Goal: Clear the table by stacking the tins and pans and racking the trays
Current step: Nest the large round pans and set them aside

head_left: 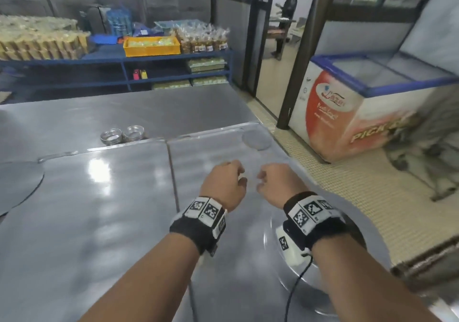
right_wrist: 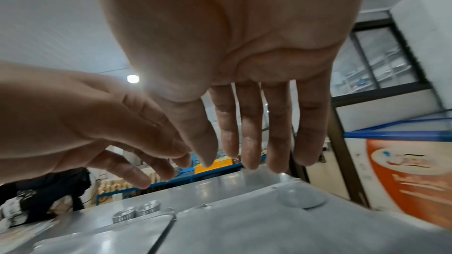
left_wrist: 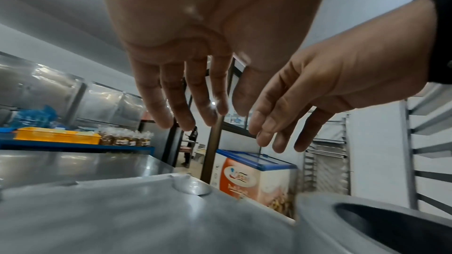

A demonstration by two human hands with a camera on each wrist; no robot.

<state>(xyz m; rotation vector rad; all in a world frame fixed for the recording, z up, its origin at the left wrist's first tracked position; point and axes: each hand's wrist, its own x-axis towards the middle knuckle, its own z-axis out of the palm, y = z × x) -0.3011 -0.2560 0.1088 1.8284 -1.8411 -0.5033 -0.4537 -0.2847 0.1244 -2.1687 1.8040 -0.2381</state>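
Observation:
Two flat metal trays lie side by side on the steel table, the left tray (head_left: pixel 99 209) and the right tray (head_left: pixel 218 152). My left hand (head_left: pixel 229 181) and right hand (head_left: pixel 272 183) hover close together over the right tray, fingers relaxed and holding nothing. The wrist views show the left fingers (left_wrist: pixel 186 107) and the right fingers (right_wrist: pixel 254 142) hanging loose above the tray. Two small stacks of round tins (head_left: pixel 123 134) stand beyond the trays. A round flat disc (head_left: pixel 257 139) lies at the right tray's far corner. A big round pan (head_left: pixel 352 224) sits under my right wrist.
Another round disc (head_left: pixel 17 187) overlaps the table's left edge. A chest freezer (head_left: pixel 360 113) stands right of the table, and a tray rack (left_wrist: pixel 327 161) beyond it. Blue shelves (head_left: pixel 124 60) with packed goods line the back wall. A person (head_left: pixel 285 18) stands in the far doorway.

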